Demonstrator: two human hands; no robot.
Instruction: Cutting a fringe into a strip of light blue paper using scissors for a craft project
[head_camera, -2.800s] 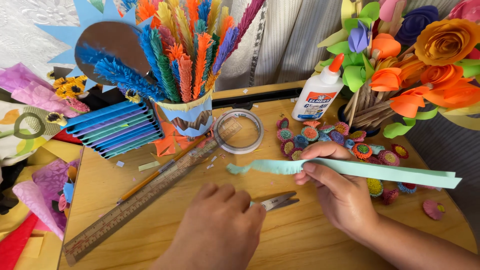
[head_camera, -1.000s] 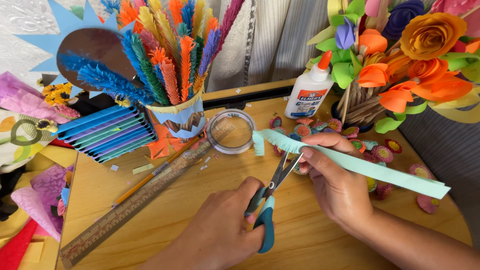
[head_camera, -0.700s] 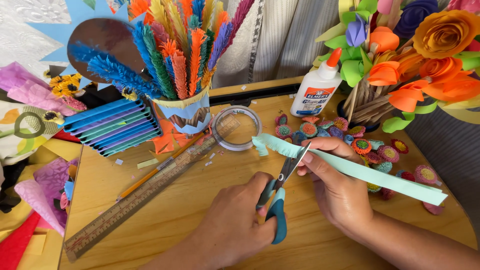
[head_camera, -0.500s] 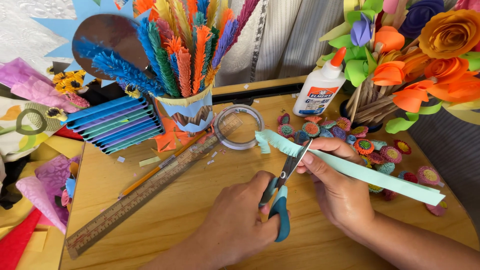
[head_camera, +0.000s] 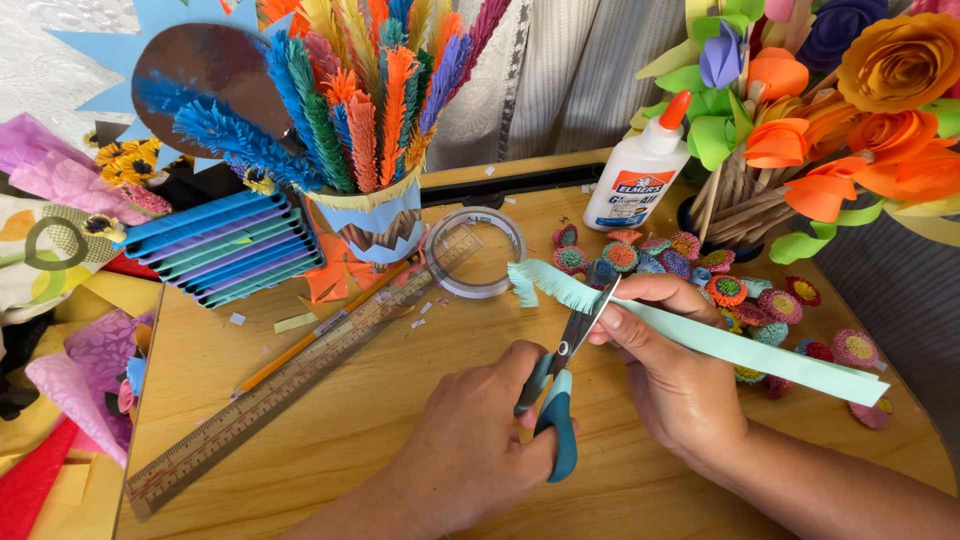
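From the head camera we look down on a wooden table (head_camera: 400, 420). Our left hand (head_camera: 470, 440) is clenched through the teal handles of scissors (head_camera: 560, 385), blades pointing far and slightly right. Our right hand (head_camera: 670, 370) pinches a pale green paper strip (head_camera: 760, 350), whose long axis runs from its fringed far-left end down to the near right. The blades meet the strip's edge just left of our right fingers.
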